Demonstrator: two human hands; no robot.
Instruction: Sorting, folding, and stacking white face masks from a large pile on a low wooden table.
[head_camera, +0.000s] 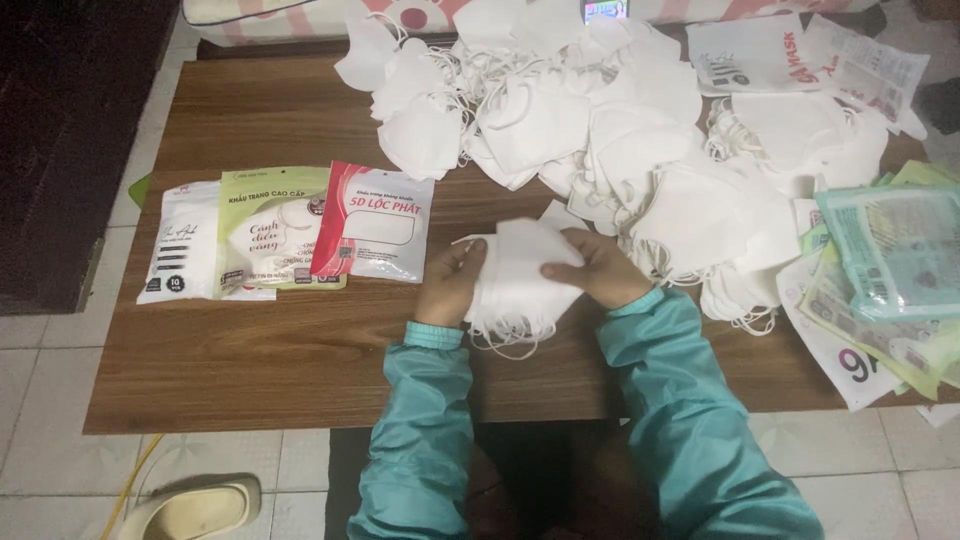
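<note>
while mask stack (520, 285) hides fingertips, left hand (450, 283), right hand (597, 268) grip closed on it.

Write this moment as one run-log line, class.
left hand: holds mask stack | right hand: on stack | table: loose masks, three packets

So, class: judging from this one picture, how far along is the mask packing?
Done: three filled packets lie side by side on the table. In hand: the left hand and right hand hold a stack of white masks. Left: a large loose mask pile and empty bags.
</note>
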